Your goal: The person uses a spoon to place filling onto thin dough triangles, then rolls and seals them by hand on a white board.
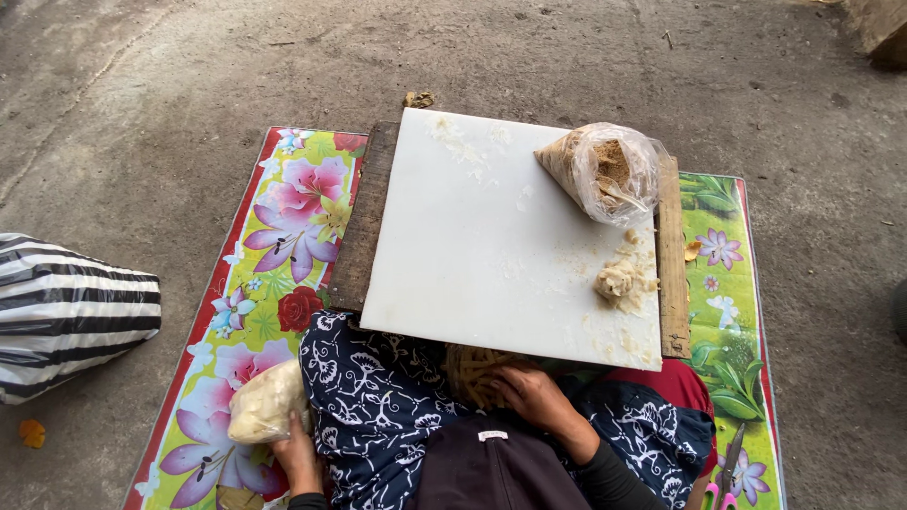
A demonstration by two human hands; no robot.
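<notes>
the left hand is closed round the lower end of a clear plastic bag of pale dough-like lumps, which is held over the flowered plastic mat; its long axis is tilted, the far end pointed up and to the right. the right hand is laid with curled fingers on a woven straw-coloured basket in the lap, just under the near edge of the white rectangular cutting board; whether the basket is gripped cannot be told, and most of it is hidden by board and dark patterned cloth. on the board, at its far right, a cone-shaped clear bag of brown powder is lain, tip pointed left. both forearms are cut off by the frame.
</notes>
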